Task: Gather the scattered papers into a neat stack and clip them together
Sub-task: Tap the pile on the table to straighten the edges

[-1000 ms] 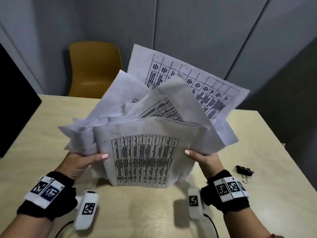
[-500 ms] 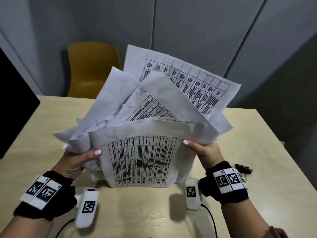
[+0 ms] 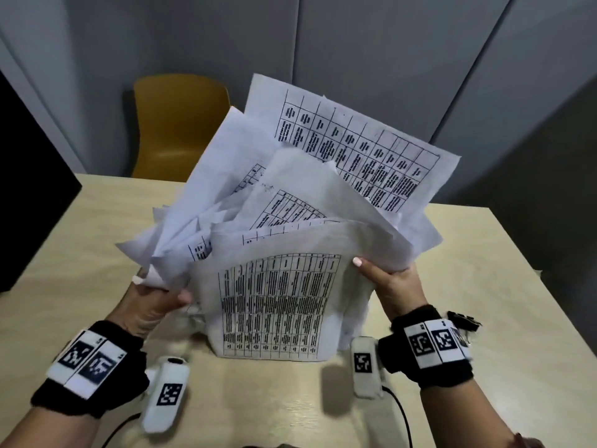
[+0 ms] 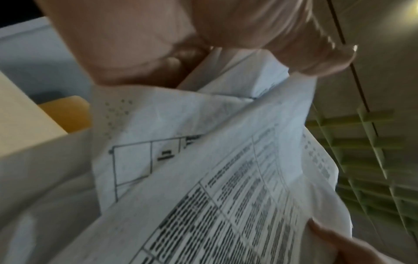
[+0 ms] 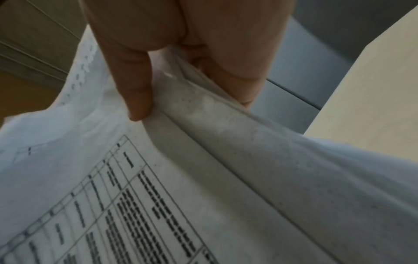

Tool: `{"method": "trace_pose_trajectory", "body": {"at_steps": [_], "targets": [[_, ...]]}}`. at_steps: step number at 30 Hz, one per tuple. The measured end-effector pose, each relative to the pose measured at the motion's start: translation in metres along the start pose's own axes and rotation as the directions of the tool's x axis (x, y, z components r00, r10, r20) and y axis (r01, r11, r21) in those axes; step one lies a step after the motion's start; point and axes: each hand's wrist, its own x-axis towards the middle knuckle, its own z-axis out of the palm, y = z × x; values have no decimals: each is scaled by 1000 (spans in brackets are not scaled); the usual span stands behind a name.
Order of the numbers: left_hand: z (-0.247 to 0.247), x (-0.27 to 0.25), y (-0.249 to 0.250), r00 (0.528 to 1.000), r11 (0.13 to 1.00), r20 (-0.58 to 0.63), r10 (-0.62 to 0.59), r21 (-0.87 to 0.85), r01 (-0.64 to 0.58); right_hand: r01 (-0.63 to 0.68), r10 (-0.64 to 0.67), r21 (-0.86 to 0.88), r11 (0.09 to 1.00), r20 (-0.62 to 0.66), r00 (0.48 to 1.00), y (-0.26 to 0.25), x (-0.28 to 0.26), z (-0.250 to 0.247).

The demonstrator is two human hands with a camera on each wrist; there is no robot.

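Note:
A loose, fanned bundle of white papers (image 3: pixel 277 299) printed with tables stands upright on its lower edge on the beige table (image 3: pixel 64 240). My left hand (image 3: pixel 155 299) grips the bundle's left side, thumb in front. My right hand (image 3: pixel 387 279) pinches the right side, thumb on the front sheet. In the left wrist view the papers (image 4: pixel 203 178) run under my fingers (image 4: pixel 305 53). In the right wrist view the thumb (image 5: pixel 135 80) presses the front sheet of the papers (image 5: pixel 158 196). A black binder clip (image 3: pixel 463 321) lies on the table behind my right wrist.
A yellow chair (image 3: pixel 181 124) stands behind the table's far edge. A dark panel (image 3: pixel 29 202) sits at the far left of the table. Grey wall panels rise behind.
The bundle has been drawn tighter and more upright. My left hand has shifted inward and lower on the left edge; my right hand has risen slightly.

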Motion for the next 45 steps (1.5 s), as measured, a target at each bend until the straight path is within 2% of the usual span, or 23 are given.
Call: {"method": "trace_pose_trajectory", "body": {"at_steps": [3, 6, 8, 10, 12, 14, 16, 18, 22, 26, 29, 32, 35, 37, 39, 40, 43, 45], "targets": [[11, -2, 2, 999, 991, -28, -45, 125, 48, 44, -42, -33, 998, 72, 997, -1, -5, 5], [4, 1, -6, 983, 994, -178, -43, 92, 60, 27, -22, -47, 999, 92, 996, -1, -11, 7], [1, 1, -11, 976, 992, -207, -63, 96, 85, -51, 51, -3, 999, 83, 995, 7, -13, 2], [8, 0, -15, 977, 987, -188, -102, 107, 123, -111, 112, -42, 993, 9, 994, 14, -15, 4], [18, 2, -18, 969, 983, -226, -104, 126, 135, -101, 98, -94, 990, -34, 995, 15, -14, 6], [15, 4, -18, 967, 982, -254, -36, 170, 81, -65, 61, -110, 992, -35, 998, 5, -12, 13], [10, 8, -11, 966, 984, -257, 8, 175, 39, -23, 21, -107, 994, -21, 1000, -2, -11, 9], [0, 6, -4, 980, 989, -198, 12, 148, 18, -9, 8, -73, 997, -11, 1000, -6, -12, 3], [0, 4, 4, 993, 966, -113, -14, 253, 42, -16, 18, -100, 995, 21, 1000, -5, -14, 2], [4, 7, 9, 996, 965, -93, 4, 263, 20, 32, -19, -106, 994, 120, 993, -13, -14, 11], [-1, 6, 14, 997, 967, -67, 33, 255, -15, -14, 16, -29, 999, 59, 998, -10, -9, 8], [11, 8, 9, 996, 968, -85, 35, 250, -13, -21, 28, -77, 997, 95, 995, -12, -9, 14], [16, 11, 2, 978, 978, -209, 28, 210, 17, -19, 39, -126, 992, 161, 986, -15, -10, 16], [6, 11, 3, 969, 992, -245, 15, 126, 16, -55, 70, -137, 989, 105, 992, -13, -9, 6], [-2, 9, 2, 975, 990, -221, -22, 131, 52, -102, 109, -184, 978, 33, 993, -15, -9, -3], [-4, 7, 2, 973, 989, -225, -41, 132, 72, -99, 109, -191, 977, 41, 993, -16, -10, -3], [7, 6, 1, 979, 974, -186, -81, 195, 118, -24, 57, -169, 985, 196, 979, -21, -15, 13], [14, 9, 2, 972, 954, -227, -65, 272, 127, 19, 26, -197, 980, 223, 974, -20, -18, 22]]}}
